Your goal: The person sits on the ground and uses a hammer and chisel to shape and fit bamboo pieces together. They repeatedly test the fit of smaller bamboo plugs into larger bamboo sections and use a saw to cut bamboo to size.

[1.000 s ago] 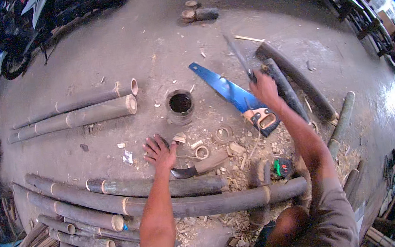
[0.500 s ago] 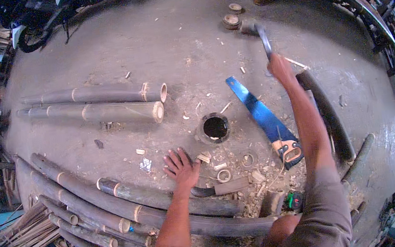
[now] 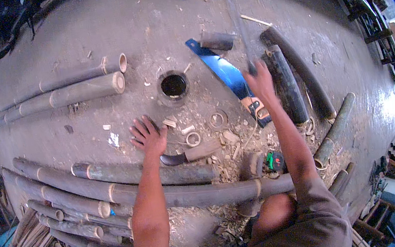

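Head view: right hand (image 3: 260, 81) grips blade (image 3: 245, 38) above saw (image 3: 229, 77).

Left hand (image 3: 147, 135) rests spread on the floor (image 3: 97, 32); right hand (image 3: 260, 80) grips a blurred blade (image 3: 244, 34) above a blue handsaw (image 3: 226, 73).

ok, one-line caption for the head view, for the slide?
Person on a workshop floor among bamboo poles: left hand flat on the concrete, right hand gripping a long blade above a blue handsaw.
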Available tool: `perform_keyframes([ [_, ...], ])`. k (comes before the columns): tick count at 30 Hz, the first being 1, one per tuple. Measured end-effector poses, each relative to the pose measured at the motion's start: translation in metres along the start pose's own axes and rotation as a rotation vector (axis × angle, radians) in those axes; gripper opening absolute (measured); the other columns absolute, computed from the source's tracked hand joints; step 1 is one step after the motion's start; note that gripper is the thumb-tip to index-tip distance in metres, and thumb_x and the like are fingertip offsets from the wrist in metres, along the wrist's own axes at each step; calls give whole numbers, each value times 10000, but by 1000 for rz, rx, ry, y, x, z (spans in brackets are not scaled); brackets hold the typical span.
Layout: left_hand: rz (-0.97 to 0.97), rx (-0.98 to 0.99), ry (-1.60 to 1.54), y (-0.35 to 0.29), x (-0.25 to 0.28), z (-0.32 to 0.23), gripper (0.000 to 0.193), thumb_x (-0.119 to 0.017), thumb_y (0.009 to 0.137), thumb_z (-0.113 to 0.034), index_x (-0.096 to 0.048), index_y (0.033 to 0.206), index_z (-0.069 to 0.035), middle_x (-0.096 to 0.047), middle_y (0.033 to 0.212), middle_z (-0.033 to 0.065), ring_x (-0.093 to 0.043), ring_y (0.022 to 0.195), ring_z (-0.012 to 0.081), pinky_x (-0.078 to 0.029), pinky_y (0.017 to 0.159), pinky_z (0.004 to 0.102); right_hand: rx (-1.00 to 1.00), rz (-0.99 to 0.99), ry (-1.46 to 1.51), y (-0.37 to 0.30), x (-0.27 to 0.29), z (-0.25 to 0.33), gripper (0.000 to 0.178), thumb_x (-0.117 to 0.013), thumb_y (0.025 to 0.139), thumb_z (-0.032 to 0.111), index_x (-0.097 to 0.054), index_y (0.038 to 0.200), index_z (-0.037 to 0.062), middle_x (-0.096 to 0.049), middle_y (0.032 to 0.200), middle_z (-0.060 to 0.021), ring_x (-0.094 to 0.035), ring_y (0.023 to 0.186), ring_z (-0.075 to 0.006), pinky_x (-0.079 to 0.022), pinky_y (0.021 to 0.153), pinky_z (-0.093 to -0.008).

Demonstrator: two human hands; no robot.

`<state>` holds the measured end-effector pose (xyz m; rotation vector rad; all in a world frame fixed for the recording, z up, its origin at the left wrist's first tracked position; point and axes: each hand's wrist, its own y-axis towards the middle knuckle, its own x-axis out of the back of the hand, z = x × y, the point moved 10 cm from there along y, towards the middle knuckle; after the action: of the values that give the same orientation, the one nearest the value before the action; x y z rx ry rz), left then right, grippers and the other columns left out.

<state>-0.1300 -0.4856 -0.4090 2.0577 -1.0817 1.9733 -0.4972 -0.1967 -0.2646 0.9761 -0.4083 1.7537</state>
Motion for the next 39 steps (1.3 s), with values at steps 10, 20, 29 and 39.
perform_keyframes([
  [10,-28,24,1,-4,9,0,942,-393,948,-717,-22,1633,-187,69,1689,178,112,1531,454,43,1159,704,268,192,-36,71,-97,23,681,-791,779,327,-573,1356,40,-652,1173,-301,-617,1144,-456,-509,981,-486],
  [20,-71,-45,-15,-9,12,-17,926,-397,934,-734,-45,1635,-241,74,1687,185,127,1528,460,52,1148,715,171,200,-95,80,-76,-8,508,-767,791,332,-645,1143,-15,-697,1030,-301,-671,986,-476,-535,863,-520],
  [29,-10,-44,-185,13,0,36,821,-404,965,-674,-157,1612,-233,14,1686,161,76,1542,406,16,1185,649,-369,447,1066,-102,27,-3,475,-754,861,251,-620,1245,5,-689,1060,-62,-645,950,-179,-516,873,-348],
  [39,52,-726,-1009,-233,95,-196,918,-778,829,-443,-357,1510,6,-466,1484,266,-436,1403,326,-338,1157,440,-429,634,914,-268,57,-3,750,-845,775,338,-556,1374,-7,-658,1272,-111,-592,1178,-249,-418,1063,-385],
])
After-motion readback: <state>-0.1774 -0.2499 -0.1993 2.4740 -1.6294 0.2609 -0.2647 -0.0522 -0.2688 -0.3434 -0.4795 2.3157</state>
